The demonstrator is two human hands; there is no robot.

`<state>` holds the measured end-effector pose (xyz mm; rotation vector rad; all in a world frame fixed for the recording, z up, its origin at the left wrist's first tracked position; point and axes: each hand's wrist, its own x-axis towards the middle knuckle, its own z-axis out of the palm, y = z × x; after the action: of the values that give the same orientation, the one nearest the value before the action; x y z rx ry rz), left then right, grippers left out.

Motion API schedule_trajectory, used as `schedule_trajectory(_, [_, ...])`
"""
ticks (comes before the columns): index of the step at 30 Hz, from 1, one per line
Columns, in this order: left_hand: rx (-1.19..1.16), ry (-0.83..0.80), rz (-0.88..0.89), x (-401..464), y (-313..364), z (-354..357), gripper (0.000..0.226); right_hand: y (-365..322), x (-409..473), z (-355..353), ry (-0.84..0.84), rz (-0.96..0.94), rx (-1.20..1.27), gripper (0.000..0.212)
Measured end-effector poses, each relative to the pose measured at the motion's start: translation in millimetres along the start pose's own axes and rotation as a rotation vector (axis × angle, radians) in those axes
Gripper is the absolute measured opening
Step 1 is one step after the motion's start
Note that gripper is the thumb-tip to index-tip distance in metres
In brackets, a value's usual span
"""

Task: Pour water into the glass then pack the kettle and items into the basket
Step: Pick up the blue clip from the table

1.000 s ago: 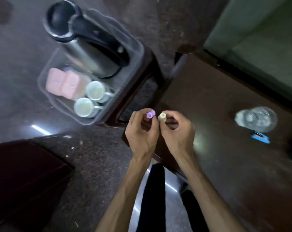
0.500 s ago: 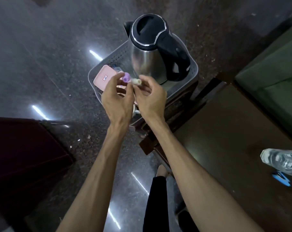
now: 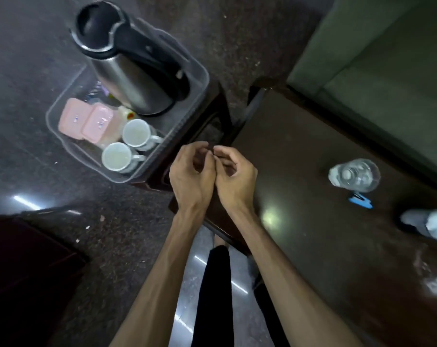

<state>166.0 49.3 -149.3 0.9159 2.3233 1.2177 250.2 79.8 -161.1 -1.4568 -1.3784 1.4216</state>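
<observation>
The clear grey plastic basket (image 3: 199, 78) is seen up and to the left of both hands, on a dark wooden stool (image 3: 220, 113), and it already holds the steel kettle with the black lid and handle (image 3: 129, 71), two white mugs (image 3: 134, 134), and two pink lidded boxes (image 3: 87, 121). The basket's long axis runs from lower left to upper right. The left hand (image 3: 189, 176) is the nearer to it; the right hand (image 3: 235, 179) is pressed against the left over the corner of the dark wooden table (image 3: 312, 171). Both hands are curled, fingertips together, with nothing visible in them. Half a second earlier, small purple and cream pieces were pinched over the basket; those are no longer seen. A clear water glass (image 3: 353, 175) stands well to the right.
</observation>
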Motion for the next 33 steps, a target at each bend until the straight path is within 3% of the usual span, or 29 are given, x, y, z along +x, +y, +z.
schedule_trajectory(4, [0.061, -0.205, 0.019, -50, 20, 52, 0.019, 32, -14, -73, 0.114, 0.064, -0.088, 0.017])
schedule_trajectory(10, [0.3, -0.653, 0.088, -127, 41, 131, 0.024, 92, -46, -194, 0.243, 0.251, -0.373, 0.019])
schedule_trajectory(16, [0.348, -0.849, 0.102, -190, 63, 201, 0.026, 119, -51, -296, 0.388, 0.368, -0.586, 0.027])
schedule_trajectory(19, [0.36, -0.881, 0.126, -203, 69, 226, 0.03, 121, -26, -325, 0.373, 0.296, -0.722, 0.038])
schedule_trajectory(24, [0.359, -0.863, 0.166, -203, 74, 246, 0.022, 128, 21, -336, 0.09, 0.287, -0.876, 0.059])
schedule_trajectory(29, [0.36, -0.82, 0.122, -187, 62, 240, 0.026, 139, 19, -322, 0.013, 0.284, -0.966, 0.038])
schedule_trajectory(33, [0.337, -0.785, 0.033, -173, 49, 223, 0.026, 140, -4, -300, 0.07, 0.364, -0.761, 0.028])
